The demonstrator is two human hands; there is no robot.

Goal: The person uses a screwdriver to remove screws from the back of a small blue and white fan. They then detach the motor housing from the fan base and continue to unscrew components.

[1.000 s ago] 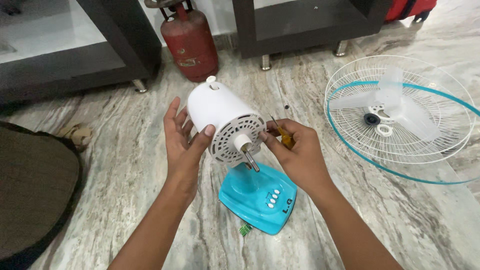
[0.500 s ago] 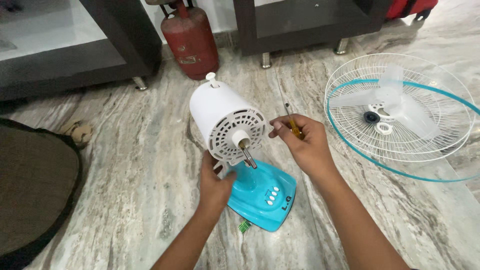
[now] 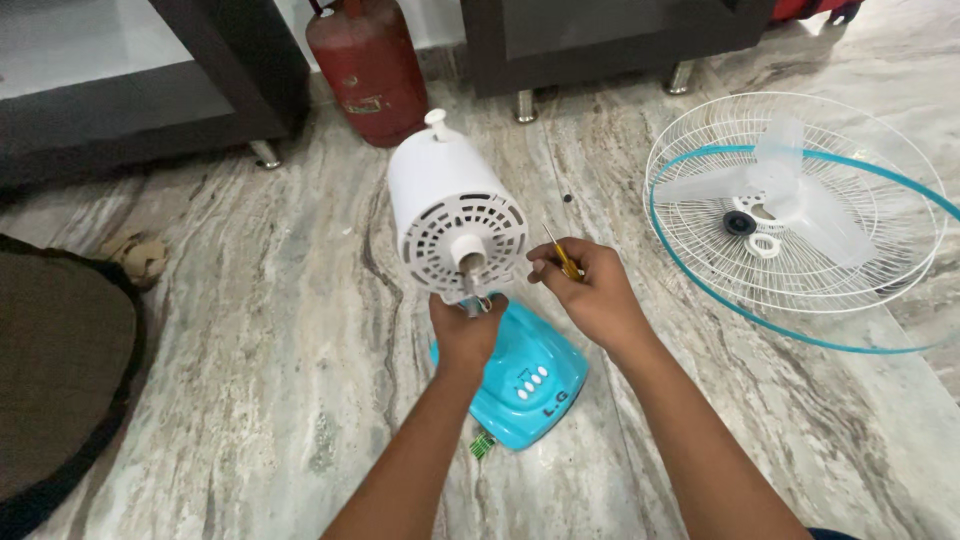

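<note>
A white fan motor housing [image 3: 455, 215] with a bare shaft stands on a light blue base [image 3: 525, 385] on the marble floor. My left hand [image 3: 465, 325] grips the fan's neck just under the housing. To the right of the housing, my right hand [image 3: 590, 290] is closed around a small screwdriver [image 3: 562, 253] with a yellow handle, its thin tip pointing up and away, close to the housing's front grille.
A white wire fan guard [image 3: 800, 210] with a translucent blade [image 3: 790, 195] lying in it rests on the floor at right. A red gas cylinder [image 3: 365, 65] stands behind the fan beside dark furniture [image 3: 150, 95]. A dark cushion [image 3: 60, 370] lies at left.
My left hand slid from the side of the housing down to the neck below it. The housing now faces me more squarely, and my right hand shifted slightly with the screwdriver.
</note>
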